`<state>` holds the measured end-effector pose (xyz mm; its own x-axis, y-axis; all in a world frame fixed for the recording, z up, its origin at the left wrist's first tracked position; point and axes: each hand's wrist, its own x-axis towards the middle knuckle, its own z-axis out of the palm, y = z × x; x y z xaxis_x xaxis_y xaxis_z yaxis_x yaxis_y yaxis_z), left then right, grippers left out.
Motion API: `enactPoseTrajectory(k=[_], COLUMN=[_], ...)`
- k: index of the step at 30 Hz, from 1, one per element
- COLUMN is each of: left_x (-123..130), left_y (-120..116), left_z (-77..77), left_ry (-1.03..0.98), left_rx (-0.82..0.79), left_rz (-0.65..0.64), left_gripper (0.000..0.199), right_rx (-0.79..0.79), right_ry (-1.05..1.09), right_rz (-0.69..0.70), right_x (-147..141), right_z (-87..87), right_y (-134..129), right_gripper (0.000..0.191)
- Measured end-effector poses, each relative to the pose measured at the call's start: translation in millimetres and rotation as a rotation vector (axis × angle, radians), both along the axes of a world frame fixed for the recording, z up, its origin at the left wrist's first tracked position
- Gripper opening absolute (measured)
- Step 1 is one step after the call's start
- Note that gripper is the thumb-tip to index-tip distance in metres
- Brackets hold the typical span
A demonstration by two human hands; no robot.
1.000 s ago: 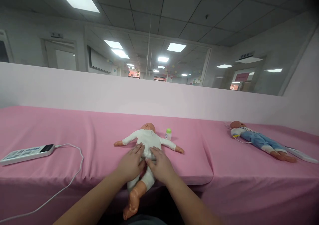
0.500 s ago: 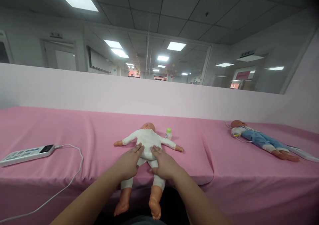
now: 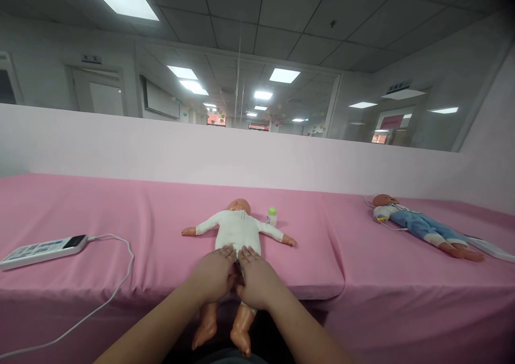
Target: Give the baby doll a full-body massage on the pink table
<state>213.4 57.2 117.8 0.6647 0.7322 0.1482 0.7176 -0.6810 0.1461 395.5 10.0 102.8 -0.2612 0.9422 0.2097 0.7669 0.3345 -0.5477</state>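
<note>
A baby doll (image 3: 237,230) in a white suit lies on its back on the pink-covered table, head away from me, arms spread, its feet hanging past the front edge. My left hand (image 3: 215,273) rests on the left side of its lower belly and hip, fingers stretched out flat. Beside it, my right hand (image 3: 256,278) lies flat on the other side of the lower belly, fingers extended. The two hands nearly meet at the middle and hide most of the doll's upper legs. A small bottle with a green cap (image 3: 272,217) stands by the doll's shoulder.
At the left lies a white handheld device (image 3: 44,251) with a dark screen; its white cable (image 3: 129,267) runs down over the table edge. A second doll in blue trousers (image 3: 422,228) lies at the right with thin tubing. A low white wall (image 3: 257,157) backs the pink table (image 3: 161,213).
Both hands have slid down from the doll's belly toward its hips and drawn closer together. The doll's legs have come nearer each other.
</note>
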Motion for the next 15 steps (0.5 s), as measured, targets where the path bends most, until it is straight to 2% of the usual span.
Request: enactPoseTrajectory(k=[4, 8, 11, 15], left_x=[1.3, 4.1, 6.5, 5.7], left_y=[7.9, 25.8, 41.2, 53.5], left_z=[16.3, 26.1, 19.8, -1.8], left_ry=[-0.055, -0.102, -0.067, -0.075], left_rx=[0.012, 0.054, 0.02, -0.02], left_rz=[0.01, 0.042, 0.063, 0.03], left_gripper=[0.069, 0.077, 0.08, 0.078], right_rx=[0.006, 0.025, 0.001, -0.052], right_ry=[0.026, 0.092, 0.097, 0.133], right_rz=[0.025, 0.007, -0.014, 0.003], right_x=[7.8, 21.0, 23.6, 20.7], right_z=[8.9, 18.0, 15.4, 0.3], right_y=[3.6, 22.0, 43.0, 60.7], right_gripper=[0.091, 0.086, 0.085, 0.078])
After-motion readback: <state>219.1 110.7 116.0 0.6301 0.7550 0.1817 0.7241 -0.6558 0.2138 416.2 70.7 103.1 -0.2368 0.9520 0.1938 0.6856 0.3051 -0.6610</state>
